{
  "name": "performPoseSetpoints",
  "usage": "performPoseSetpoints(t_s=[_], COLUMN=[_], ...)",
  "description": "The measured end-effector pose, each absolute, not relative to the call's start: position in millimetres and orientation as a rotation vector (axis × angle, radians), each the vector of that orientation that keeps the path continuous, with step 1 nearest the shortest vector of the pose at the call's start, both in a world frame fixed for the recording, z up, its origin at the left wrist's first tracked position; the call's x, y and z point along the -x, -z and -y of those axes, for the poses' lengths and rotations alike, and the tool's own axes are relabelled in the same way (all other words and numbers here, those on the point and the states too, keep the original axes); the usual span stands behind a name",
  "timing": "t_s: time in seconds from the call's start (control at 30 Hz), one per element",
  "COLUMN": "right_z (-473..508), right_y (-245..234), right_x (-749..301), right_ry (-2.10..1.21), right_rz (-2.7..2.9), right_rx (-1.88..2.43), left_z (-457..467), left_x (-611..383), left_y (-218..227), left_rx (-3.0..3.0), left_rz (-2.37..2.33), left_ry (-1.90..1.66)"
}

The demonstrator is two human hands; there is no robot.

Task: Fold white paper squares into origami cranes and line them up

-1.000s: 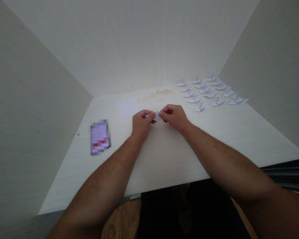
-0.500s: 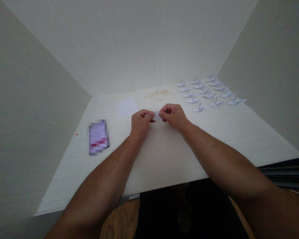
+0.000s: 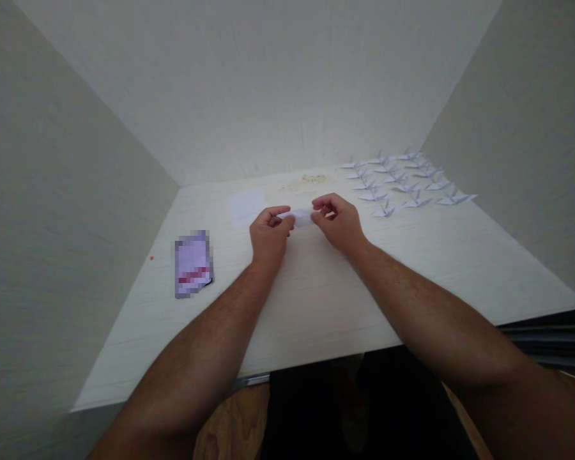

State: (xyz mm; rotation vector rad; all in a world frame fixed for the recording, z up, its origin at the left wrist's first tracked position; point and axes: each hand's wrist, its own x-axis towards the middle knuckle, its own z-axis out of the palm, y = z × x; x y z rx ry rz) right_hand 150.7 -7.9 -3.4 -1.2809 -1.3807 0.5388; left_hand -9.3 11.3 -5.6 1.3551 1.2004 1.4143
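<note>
A small folded piece of white paper [image 3: 303, 218] is stretched between my two hands above the middle of the table. My left hand [image 3: 271, 230] pinches its left end between thumb and fingers. At its right end, the thumb and fingers of my right hand [image 3: 336, 218] grip the edge. The fingertips partly cover the paper, and its exact folds are too blurred to make out. Flat on the table behind my left hand lies white sheet paper [image 3: 247, 204].
Several white folded paper cranes [image 3: 393, 171] stand in rows at the back right of the white table [image 3: 326, 300]. A pixelated purple-and-red object [image 3: 193, 263] lies on the left, with a tiny orange spot [image 3: 152, 258] beside it. Walls enclose the back and both sides.
My hands have moved slightly apart, and more of the folded paper shows between them. The fingers of both hands have lifted a little. The camera view has shifted slightly.
</note>
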Motion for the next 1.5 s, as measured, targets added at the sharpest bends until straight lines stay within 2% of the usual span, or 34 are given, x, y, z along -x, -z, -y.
performPoseSetpoints(t_s=[0.1, 0.17, 0.63, 0.77, 1.07, 1.5], right_z=[11.5, 12.8, 8.9, 7.8, 11.8, 15.6], right_y=[1.9, 1.8, 0.6, -0.1, 4.1, 2.8], right_x=[-150.5, -149.9, -144.3, -145.6, -146.2, -144.4], right_ry=[-0.328, -0.316, -0.688, -0.692, -0.602, -0.648], right_rz=[1.467, 1.543, 1.291, 1.256, 1.476, 1.639], right_rx=[1.282, 1.265, 1.290, 1.298, 1.310, 1.289], left_z=[-9.0, -7.2, 0.6, 3.2, -11.7, -14.7], left_x=[8.4, 7.8, 6.7, 6.5, 8.1, 16.2], left_y=[1.4, 0.0, 4.4, 4.4, 7.5, 9.7], left_rx=[-1.361, -1.372, -1.819, -1.906, -1.384, -1.430], left_rz=[-1.292, -1.279, -1.023, -0.990, -1.077, -1.020], left_ry=[-1.452, -1.437, -1.323, -1.331, -1.330, -1.123])
